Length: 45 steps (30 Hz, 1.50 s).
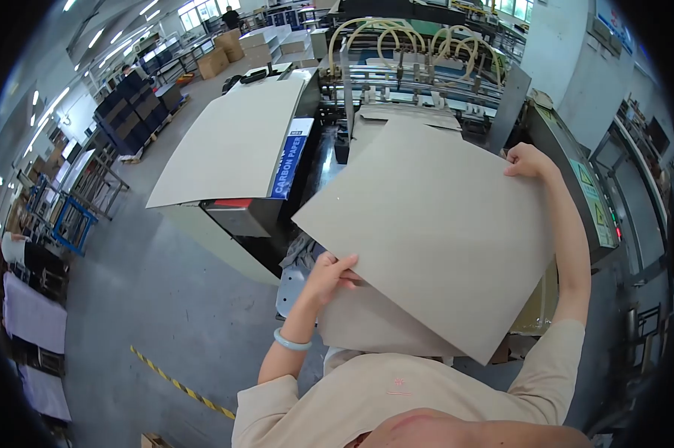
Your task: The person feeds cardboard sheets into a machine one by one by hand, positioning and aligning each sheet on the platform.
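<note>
A large grey-beige cardboard sheet (434, 231) is held at a slant in front of my body, over the feed end of a machine. My left hand (332, 278) grips its lower left edge, the thumb on top and the fingers underneath. At the upper right edge, my right hand (529, 160) is closed on the same sheet, with fingers curled over the border. Beneath it, near my waist, part of another cardboard sheet (381, 321) shows. How many sheets lie below is hidden.
The machine (411, 75) has metal rods and pale looped hoses. On its left, a cabinet carries another board (232, 142) and a blue carbon paper box (290, 160). A panel with warning labels (587, 194) stands right. Yellow-black tape (180, 382) marks the floor.
</note>
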Tool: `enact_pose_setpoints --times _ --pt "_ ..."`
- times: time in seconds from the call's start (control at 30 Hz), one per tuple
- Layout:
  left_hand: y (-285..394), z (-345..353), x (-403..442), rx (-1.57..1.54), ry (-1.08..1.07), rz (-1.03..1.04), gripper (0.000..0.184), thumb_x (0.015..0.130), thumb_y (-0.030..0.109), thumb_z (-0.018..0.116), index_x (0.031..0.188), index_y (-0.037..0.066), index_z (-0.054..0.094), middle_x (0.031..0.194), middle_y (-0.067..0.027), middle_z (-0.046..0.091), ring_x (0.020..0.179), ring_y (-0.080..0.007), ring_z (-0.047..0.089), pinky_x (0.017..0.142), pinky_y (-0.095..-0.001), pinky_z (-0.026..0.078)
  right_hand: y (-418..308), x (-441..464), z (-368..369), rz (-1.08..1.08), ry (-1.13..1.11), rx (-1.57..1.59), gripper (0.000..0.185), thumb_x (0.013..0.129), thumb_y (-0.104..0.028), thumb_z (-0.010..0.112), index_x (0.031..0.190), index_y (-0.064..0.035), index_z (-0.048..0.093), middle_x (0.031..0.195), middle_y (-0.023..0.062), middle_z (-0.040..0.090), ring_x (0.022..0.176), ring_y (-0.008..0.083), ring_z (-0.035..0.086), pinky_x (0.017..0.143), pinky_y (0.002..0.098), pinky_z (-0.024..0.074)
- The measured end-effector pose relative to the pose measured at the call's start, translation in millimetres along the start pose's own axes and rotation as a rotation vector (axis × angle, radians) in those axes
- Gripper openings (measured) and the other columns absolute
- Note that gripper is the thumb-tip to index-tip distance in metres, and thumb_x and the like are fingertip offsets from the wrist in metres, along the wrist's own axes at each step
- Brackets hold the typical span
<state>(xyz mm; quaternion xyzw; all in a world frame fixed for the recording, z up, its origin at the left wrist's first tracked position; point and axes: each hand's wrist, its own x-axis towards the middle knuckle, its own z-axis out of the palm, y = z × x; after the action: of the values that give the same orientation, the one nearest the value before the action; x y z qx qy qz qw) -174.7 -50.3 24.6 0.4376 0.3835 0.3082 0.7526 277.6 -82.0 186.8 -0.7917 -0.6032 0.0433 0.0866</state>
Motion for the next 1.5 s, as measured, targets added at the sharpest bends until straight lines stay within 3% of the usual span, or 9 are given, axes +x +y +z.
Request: enact_pose_setpoints --times 0.23,0.37,0.4,0.47,0.63,0.8,1.0,1.13,1.5 --pt "14.9 44.8 48.7 -0.049 -0.006 -0.015 0.026 0.086 0.012 0.058 0.098 -0.011 0.055 0.075 -0.0149 0.063 0.056 -0.017 0.063 0.046 -0.0195 0.05 19.9 54.6 1.9 0.027 0.229 -0.172 0.019 0.066 -0.016 0.066 0.08 -0.0034 0.062 0.076 0.0113 0.064 0.069 0.0307 0.059 0.064 0.0381 0.0479" --pt "29.4 79.3 90.0 -0.263 0.068 0.066 0.021 0.088 0.009 0.055 0.095 -0.01 0.049 0.077 -0.0143 0.061 0.057 -0.0163 0.061 0.051 -0.0204 0.053 -8.0 74.5 -4.4 -0.101 0.767 -0.221 0.025 0.071 -0.014 0.062 0.096 -0.0072 0.062 0.087 0.0076 0.067 0.08 0.0289 0.063 0.071 0.0385 0.0491" --pt "24.5 84.0 107.0 -0.259 0.062 0.064 0.021 0.088 0.009 0.055 0.095 -0.01 0.049 0.077 -0.0143 0.061 0.057 -0.0163 0.061 0.051 -0.0204 0.053 -15.2 75.6 -1.2 -0.093 0.768 -0.223 0.025 0.071 -0.014 0.062 0.096 -0.0072 0.062 0.087 0.0076 0.067 0.08 0.0289 0.063 0.071 0.0385 0.0491" --pt "5.4 86.3 149.1 -0.394 0.028 0.072 0.024 0.088 0.008 0.054 0.1 -0.01 0.043 0.083 -0.0158 0.058 0.062 -0.0176 0.061 0.055 -0.0231 0.054 -34.1 72.9 6.7 -0.191 0.801 0.16 0.026 0.074 -0.015 0.062 0.099 -0.0073 0.063 0.092 0.0067 0.067 0.082 0.0256 0.063 0.073 0.0363 0.0498" --pt "-2.8 113.9 184.2 -0.612 0.122 0.088 0.026 0.088 0.007 0.052 0.103 -0.01 0.04 0.088 -0.0174 0.054 0.066 -0.02 0.061 0.058 -0.0264 0.056 -81.8 17.6 65.8 -0.053 0.141 1.089 0.027 0.08 -0.02 0.066 0.099 -0.0011 0.064 0.077 0.0058 0.065 0.066 0.0112 0.058 0.061 0.0212 0.0471" --pt "-17.3 108.2 197.9 -0.575 0.274 0.125 0.017 0.089 0.005 0.05 0.098 -0.008 0.044 0.088 -0.017 0.054 0.064 -0.0209 0.058 0.061 -0.0285 0.056 -89.4 -16.8 148.1 0.042 -0.516 1.149 0.033 0.083 -0.024 0.064 0.105 -0.0001 0.062 0.09 0.0097 0.065 0.074 0.0137 0.06 0.063 0.0224 0.0503" --pt "-13.8 97.7 199.8 -0.489 0.249 0.144 0.018 0.089 0.005 0.049 0.101 -0.005 0.041 0.09 -0.0165 0.052 0.066 -0.0212 0.057 0.062 -0.0297 0.057 -89.7 -21.0 196.6 0.183 -0.474 1.122 0.044 0.084 -0.028 0.062 0.115 0.0029 0.055 0.103 0.0146 0.062 0.081 0.017 0.061 0.065 0.0251 0.0514" --pt "-19.1 92.6 208.3 -0.516 0.273 0.184 0.022 0.09 0.007 0.046 0.103 -0.008 0.039 0.09 -0.0172 0.052 0.065 -0.0214 0.059 0.061 -0.0276 0.057 -117.2 -27.9 195.9 0.221 -0.284 1.066 0.057 0.086 -0.028 0.062 0.126 0.0075 0.042 0.117 0.0199 0.054 0.089 0.0228 0.06 0.071 0.0294 0.0528" --pt "-6.2 99.6 188.7 -0.572 0.315 0.203 0.024 0.09 0.01 0.046 0.105 -0.007 0.039 0.094 -0.0166 0.052 0.07 -0.0218 0.06 0.06 -0.0283 0.055 -127.6 -19.8 198.3 0.356 0.147 1.737 0.044 0.089 -0.027 0.058 0.109 0.0109 0.047 0.102 0.0174 0.057 0.079 0.0199 0.063 0.063 0.0278 0.0534"
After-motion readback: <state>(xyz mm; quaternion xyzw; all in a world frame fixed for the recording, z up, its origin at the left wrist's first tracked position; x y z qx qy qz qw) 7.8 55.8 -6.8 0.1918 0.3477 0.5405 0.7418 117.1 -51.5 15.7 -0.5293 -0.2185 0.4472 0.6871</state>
